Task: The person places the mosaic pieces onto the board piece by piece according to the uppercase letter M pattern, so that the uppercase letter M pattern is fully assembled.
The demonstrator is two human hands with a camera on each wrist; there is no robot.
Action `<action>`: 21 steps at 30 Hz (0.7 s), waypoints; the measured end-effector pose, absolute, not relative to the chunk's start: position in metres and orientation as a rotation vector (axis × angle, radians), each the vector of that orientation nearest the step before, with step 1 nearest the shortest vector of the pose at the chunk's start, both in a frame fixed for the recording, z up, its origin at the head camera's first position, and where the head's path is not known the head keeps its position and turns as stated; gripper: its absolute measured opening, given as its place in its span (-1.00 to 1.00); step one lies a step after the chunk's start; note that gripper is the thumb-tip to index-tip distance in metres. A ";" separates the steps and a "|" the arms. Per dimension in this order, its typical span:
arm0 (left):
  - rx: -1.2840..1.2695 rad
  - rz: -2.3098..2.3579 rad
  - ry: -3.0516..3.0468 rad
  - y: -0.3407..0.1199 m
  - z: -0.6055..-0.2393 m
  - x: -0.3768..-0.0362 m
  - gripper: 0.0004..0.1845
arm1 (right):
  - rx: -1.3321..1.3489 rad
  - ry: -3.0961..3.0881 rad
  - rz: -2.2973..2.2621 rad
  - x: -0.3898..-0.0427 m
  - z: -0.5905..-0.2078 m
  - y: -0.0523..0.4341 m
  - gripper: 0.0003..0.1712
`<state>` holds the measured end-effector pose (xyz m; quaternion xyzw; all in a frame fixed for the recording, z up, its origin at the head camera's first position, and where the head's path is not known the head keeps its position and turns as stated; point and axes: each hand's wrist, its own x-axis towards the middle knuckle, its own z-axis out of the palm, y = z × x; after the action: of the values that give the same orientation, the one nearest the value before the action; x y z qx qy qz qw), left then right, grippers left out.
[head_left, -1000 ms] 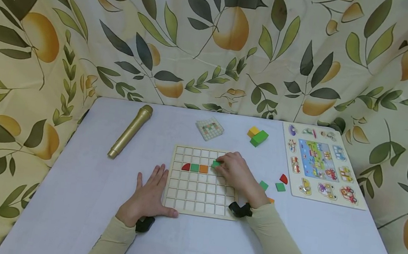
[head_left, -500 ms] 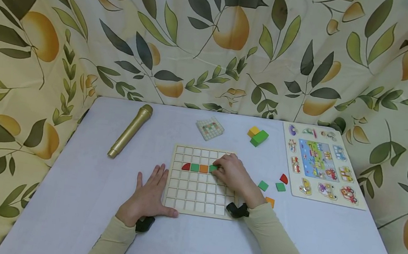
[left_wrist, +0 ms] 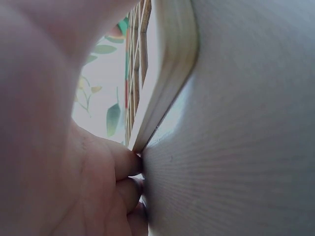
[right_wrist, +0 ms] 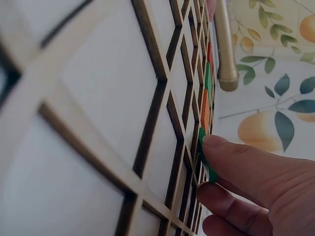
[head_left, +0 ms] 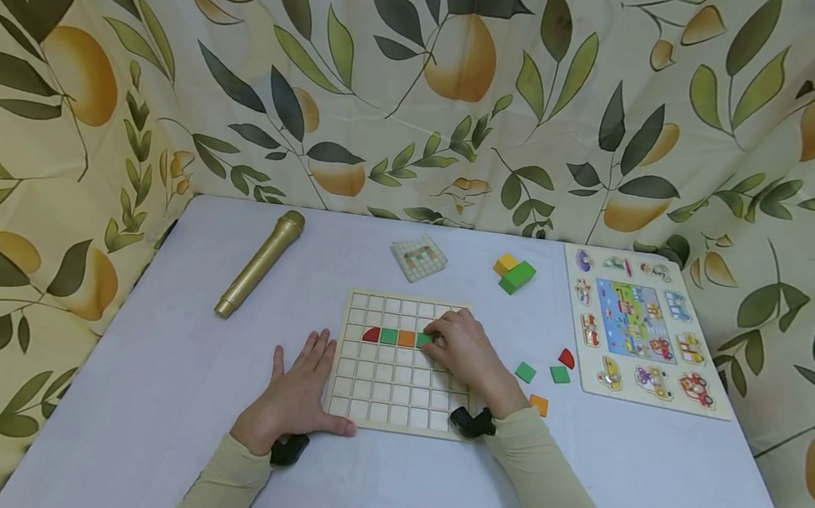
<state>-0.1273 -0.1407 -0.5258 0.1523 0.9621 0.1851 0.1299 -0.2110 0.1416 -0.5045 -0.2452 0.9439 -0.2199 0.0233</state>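
Observation:
A wooden grid board (head_left: pixel 390 403) lies mid-table, its cells white. In one row sit a red quarter-round tile (head_left: pixel 371 334), a green square tile (head_left: pixel 389 336) and an orange square tile (head_left: pixel 407 338). My right hand (head_left: pixel 468 349) pinches another green tile (head_left: pixel 425 340) between thumb and fingers, at the cell right of the orange one. In the right wrist view this green tile (right_wrist: pixel 201 140) stands tilted at the grid, under the thumb. My left hand (head_left: pixel 301 393) rests spread at the board's left edge, thumb along the near corner; the left wrist view shows its fingers (left_wrist: pixel 125 160) against that edge.
Right of the board lie loose green tiles (head_left: pixel 526 372), a red tile (head_left: pixel 567 358) and an orange tile (head_left: pixel 539 405). Behind are a small pattern card (head_left: pixel 419 257), green (head_left: pixel 518 277) and yellow blocks (head_left: pixel 506 264). A gold microphone (head_left: pixel 260 264) lies left, a picture puzzle board (head_left: pixel 597 376) right.
My right hand has brought the green tile slightly down and left, into line with the row beside the orange tile. The left hand has stayed in place.

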 end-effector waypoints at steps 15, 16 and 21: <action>0.444 0.537 2.798 -0.141 -0.527 -0.128 0.51 | -0.748 2.933 -0.656 -0.211 -0.509 0.141 -0.68; 0.443 0.536 2.797 -0.141 -0.527 -0.128 0.51 | -0.749 2.935 -0.654 -0.211 -0.509 0.141 -0.68; 0.436 0.533 2.791 -0.140 -0.528 -0.127 0.51 | -0.760 2.940 -0.651 -0.210 -0.509 0.141 -0.70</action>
<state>-0.1270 -0.1403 -0.5281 0.1504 0.9623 0.1837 0.1329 -0.2099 0.1413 -0.5089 -0.2447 0.9465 -0.2096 0.0182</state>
